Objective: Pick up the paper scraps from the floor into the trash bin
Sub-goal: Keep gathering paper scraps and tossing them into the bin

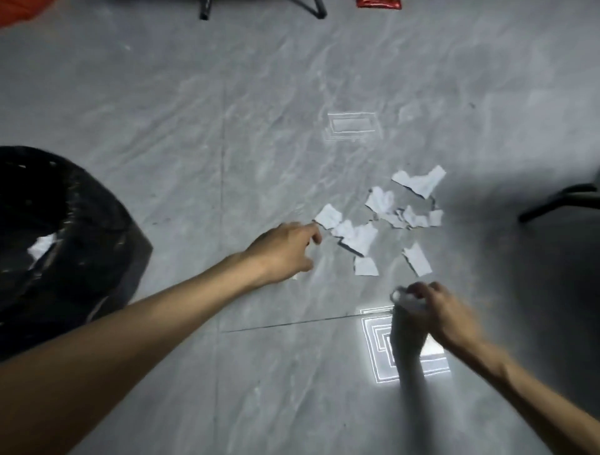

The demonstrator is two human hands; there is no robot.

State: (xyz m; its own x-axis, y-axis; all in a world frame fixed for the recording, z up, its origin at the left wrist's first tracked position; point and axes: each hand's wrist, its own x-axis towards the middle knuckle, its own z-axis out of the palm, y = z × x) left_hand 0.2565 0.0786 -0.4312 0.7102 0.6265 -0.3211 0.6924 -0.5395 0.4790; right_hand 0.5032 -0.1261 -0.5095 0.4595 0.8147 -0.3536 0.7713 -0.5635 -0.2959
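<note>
Several torn white paper scraps (357,237) lie scattered on the grey floor at centre right. My left hand (282,250) reaches out just left of the nearest scrap (328,215), fingers apart, index finger almost touching it. My right hand (435,308) is below the pile, fingers closed around crumpled white scraps (407,299). The trash bin (65,201), lined with a black bag, stands at the left edge; a white scrap (40,246) shows inside it.
The floor is grey marbled tile with a seam running under my left forearm. Bright light reflections (383,357) sit below my right hand. A black stand leg (558,201) enters from the right; black legs (207,9) and a red object (378,3) lie along the top.
</note>
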